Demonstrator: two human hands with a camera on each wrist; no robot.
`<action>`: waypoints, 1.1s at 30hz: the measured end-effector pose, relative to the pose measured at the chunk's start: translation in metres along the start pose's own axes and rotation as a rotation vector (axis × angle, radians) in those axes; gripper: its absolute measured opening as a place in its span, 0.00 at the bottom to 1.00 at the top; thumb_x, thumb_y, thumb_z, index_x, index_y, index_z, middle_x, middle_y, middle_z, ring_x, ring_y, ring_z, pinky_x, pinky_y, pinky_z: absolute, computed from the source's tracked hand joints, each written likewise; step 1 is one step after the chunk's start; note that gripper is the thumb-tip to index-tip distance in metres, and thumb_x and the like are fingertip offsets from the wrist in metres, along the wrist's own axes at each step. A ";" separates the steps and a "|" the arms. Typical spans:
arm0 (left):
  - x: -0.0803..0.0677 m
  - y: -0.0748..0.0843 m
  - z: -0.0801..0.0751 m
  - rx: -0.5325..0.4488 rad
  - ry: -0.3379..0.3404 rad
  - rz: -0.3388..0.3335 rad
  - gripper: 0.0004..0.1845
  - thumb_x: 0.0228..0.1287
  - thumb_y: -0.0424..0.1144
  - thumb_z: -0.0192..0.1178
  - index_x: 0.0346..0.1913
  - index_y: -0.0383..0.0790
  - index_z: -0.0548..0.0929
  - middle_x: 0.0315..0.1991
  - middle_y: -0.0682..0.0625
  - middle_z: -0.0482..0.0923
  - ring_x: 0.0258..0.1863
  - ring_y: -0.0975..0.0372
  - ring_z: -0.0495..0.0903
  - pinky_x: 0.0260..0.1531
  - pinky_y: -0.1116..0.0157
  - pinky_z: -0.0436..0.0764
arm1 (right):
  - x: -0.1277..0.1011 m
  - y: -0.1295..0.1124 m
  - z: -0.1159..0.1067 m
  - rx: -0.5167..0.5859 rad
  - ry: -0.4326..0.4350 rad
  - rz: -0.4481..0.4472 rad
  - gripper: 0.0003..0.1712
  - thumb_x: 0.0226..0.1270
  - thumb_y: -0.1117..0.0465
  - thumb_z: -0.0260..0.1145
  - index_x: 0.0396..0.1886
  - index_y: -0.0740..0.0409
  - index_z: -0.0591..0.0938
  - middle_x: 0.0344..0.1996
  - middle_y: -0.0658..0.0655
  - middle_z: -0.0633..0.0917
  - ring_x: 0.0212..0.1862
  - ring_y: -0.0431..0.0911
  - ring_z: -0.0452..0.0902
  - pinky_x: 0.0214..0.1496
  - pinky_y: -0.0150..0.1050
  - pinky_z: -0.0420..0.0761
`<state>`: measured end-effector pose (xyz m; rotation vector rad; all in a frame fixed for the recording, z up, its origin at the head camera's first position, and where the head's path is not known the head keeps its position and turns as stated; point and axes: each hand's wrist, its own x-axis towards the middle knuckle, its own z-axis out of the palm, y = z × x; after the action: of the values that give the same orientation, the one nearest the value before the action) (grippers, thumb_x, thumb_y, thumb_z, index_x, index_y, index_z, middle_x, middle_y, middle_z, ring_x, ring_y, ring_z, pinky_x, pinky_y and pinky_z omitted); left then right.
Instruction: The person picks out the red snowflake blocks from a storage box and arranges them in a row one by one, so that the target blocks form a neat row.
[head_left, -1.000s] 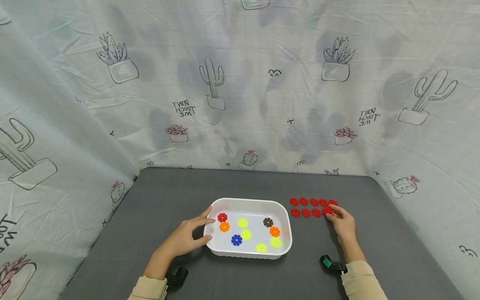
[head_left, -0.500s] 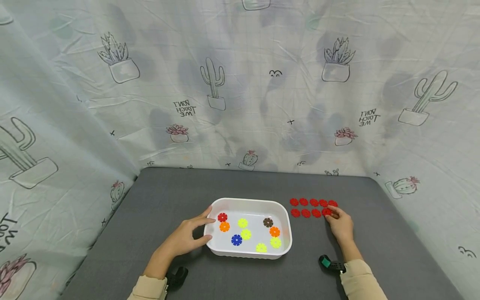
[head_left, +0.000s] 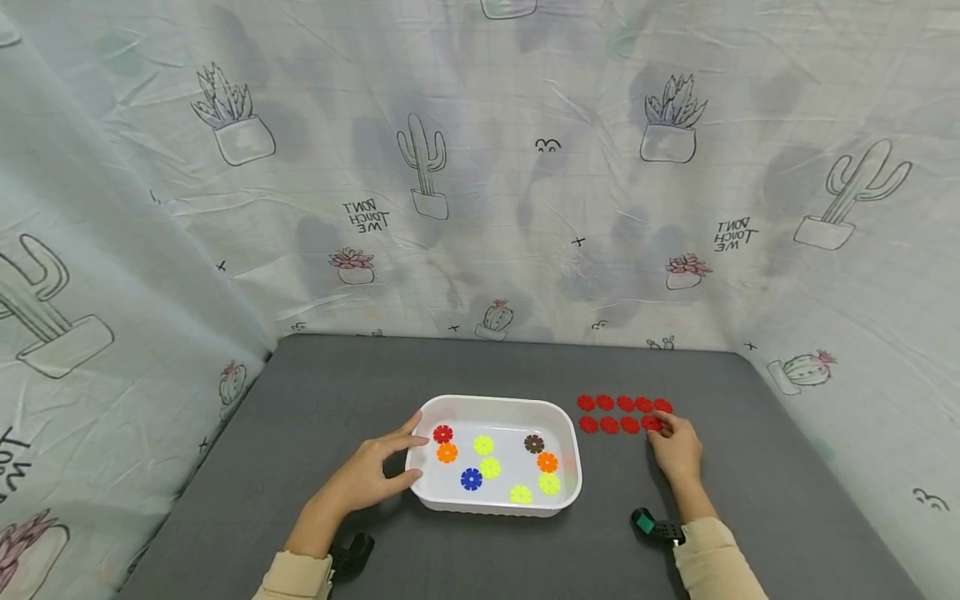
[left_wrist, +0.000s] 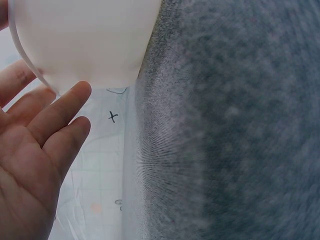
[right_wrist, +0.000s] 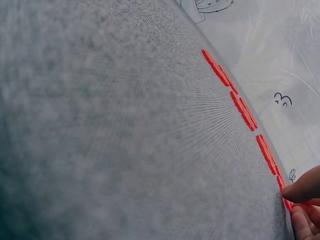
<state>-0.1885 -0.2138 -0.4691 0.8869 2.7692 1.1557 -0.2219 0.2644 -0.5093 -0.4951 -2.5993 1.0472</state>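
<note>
Head view: red discs (head_left: 621, 414), nine, in two rows on the table (head_left: 337, 392) right of the white tray (head_left: 497, 403); thin, stiff, light plastic, best pinched by the rim. Right hand (head_left: 676, 448) fingers pinch the near row's right-end disc. Left hand (head_left: 367, 475), fingers relaxed, rests on the tray's left wall. Tray holds nine discs: one red, two orange, four yellow, one blue, one brown.

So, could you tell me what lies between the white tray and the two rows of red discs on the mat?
Only bare grey mat: in the head view a narrow empty strip separates the white tray from the red discs.
</note>
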 end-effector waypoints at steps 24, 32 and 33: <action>-0.001 -0.001 0.000 -0.007 -0.004 0.009 0.27 0.56 0.53 0.58 0.56 0.44 0.75 0.68 0.51 0.56 0.62 0.56 0.65 0.55 0.49 0.68 | -0.015 -0.047 -0.016 0.244 -0.163 -0.027 0.30 0.60 0.59 0.61 0.62 0.60 0.66 0.58 0.64 0.71 0.59 0.56 0.68 0.53 0.45 0.73; -0.001 0.000 -0.001 -0.001 0.001 -0.003 0.26 0.56 0.52 0.58 0.56 0.45 0.75 0.68 0.52 0.56 0.62 0.56 0.65 0.55 0.49 0.68 | -0.032 -0.089 -0.012 0.374 -0.247 -0.144 0.30 0.57 0.59 0.64 0.60 0.61 0.68 0.57 0.62 0.73 0.59 0.54 0.67 0.57 0.39 0.71; -0.001 0.000 -0.001 0.001 0.000 -0.003 0.26 0.56 0.53 0.58 0.56 0.45 0.75 0.68 0.52 0.56 0.62 0.57 0.65 0.55 0.49 0.68 | -0.034 -0.093 -0.012 0.387 -0.258 -0.155 0.31 0.57 0.58 0.64 0.60 0.61 0.68 0.57 0.61 0.73 0.59 0.53 0.68 0.57 0.40 0.71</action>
<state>-0.1879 -0.2144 -0.4685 0.8825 2.7705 1.1541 -0.2060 0.1944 -0.4400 -0.0679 -2.4961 1.5970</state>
